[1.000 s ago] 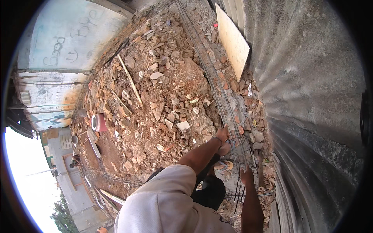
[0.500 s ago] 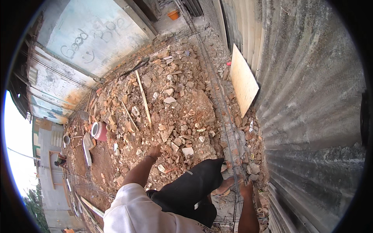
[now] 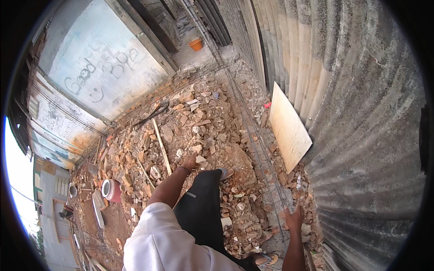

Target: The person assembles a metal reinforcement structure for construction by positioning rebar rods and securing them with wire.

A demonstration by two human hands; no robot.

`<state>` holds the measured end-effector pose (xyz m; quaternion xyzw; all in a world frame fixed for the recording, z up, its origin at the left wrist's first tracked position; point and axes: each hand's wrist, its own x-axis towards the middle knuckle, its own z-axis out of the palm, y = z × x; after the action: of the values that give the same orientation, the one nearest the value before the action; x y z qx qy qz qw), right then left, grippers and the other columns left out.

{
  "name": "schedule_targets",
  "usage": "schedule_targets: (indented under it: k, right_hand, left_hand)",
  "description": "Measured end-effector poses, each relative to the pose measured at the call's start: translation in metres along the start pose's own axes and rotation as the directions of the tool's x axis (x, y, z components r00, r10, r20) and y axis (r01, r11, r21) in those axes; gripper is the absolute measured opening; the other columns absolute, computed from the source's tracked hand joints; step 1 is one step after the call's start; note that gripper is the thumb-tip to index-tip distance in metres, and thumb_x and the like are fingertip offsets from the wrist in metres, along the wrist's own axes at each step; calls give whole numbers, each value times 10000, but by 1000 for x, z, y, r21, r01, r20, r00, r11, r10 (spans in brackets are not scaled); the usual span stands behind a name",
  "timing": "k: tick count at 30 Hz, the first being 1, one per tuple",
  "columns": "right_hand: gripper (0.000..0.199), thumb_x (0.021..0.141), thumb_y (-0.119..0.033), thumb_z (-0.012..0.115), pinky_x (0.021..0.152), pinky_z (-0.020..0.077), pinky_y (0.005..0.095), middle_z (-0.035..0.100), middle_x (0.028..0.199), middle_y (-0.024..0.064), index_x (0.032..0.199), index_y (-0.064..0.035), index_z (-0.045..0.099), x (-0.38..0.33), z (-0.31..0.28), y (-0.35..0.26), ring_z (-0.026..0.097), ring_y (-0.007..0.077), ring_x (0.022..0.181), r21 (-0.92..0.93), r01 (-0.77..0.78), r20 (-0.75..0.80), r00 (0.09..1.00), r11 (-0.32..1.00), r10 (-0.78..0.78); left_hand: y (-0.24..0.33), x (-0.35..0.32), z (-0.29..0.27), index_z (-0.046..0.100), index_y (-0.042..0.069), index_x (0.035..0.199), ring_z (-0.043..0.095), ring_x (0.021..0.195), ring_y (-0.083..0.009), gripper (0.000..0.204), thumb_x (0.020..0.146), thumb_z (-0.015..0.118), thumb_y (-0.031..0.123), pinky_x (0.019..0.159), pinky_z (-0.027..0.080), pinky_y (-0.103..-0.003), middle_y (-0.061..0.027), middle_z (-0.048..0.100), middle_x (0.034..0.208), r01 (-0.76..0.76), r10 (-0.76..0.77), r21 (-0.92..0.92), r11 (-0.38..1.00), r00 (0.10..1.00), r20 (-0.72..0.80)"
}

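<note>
My left hand is stretched out over the heap of broken brick and stone, its fingers apart and nothing in them. Down at the right, my right hand has its fingers spread beside a long, narrow cage of steel rebar. Whether its fingertips touch the bars I cannot tell. One foot in a sandal stands forward on the rubble. My other sandalled foot is farther back, close to the rebar.
A pale board leans on the corrugated sheet wall at the right. Wooden sticks lie across the rubble. A pinkish pot sits at the left, and an orange bucket stands at the far end. A painted wall borders the left.
One leg has stepped forward onto the rubble. My left hand has moved farther out over the heap. My right hand, earlier closed at the rebar, now has its fingers spread.
</note>
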<state>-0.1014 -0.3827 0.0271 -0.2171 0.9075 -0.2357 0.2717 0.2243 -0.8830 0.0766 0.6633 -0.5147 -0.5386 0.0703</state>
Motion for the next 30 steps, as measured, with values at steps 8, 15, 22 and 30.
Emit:
schedule_targets:
  k: [8, 15, 22, 30]
  right_hand:
    - [628, 976, -384, 557, 1082, 366, 506, 499, 1377, 302, 1387, 77, 443, 197, 159, -179, 474, 447, 1275, -7, 50, -43, 998, 999, -51]
    - [390, 1002, -360, 540, 698, 456, 485, 647, 827, 223, 1017, 20, 628, 240, 214, -187, 628, 394, 757, -16, -82, -285, 956, 997, 74]
    - [408, 931, -369, 653, 641, 443, 492, 606, 710, 227, 764, 3, 634, 252, 209, -207, 575, 400, 669, -82, -247, -541, 825, 966, 165]
    - [477, 951, -286, 658, 540, 316, 355, 360, 553, 56, 633, -20, 421, 195, 177, -248, 335, 153, 572, 47, -161, -490, 856, 986, 163]
  left_hand:
    - [117, 321, 153, 365, 85, 1506, 526, 1251, -428, 854, 933, 447, 712, 1060, 427, -581, -271, 456, 1437, 131, -114, -10, 991, 900, 420]
    - [134, 430, 296, 394, 24, 1407, 598, 1125, -377, 775, 964, 461, 656, 1044, 479, -524, -247, 547, 1331, 304, 177, -599, 741, 772, 610]
    - [156, 423, 307, 524, 1, 1206, 576, 924, -277, 613, 1007, 447, 576, 879, 508, -464, -145, 589, 1040, 604, 506, -712, 359, 515, 692]
    - [199, 345, 206, 534, 42, 1145, 539, 771, -250, 554, 1028, 388, 563, 776, 488, -439, -97, 562, 891, 650, 572, -713, 264, 490, 658]
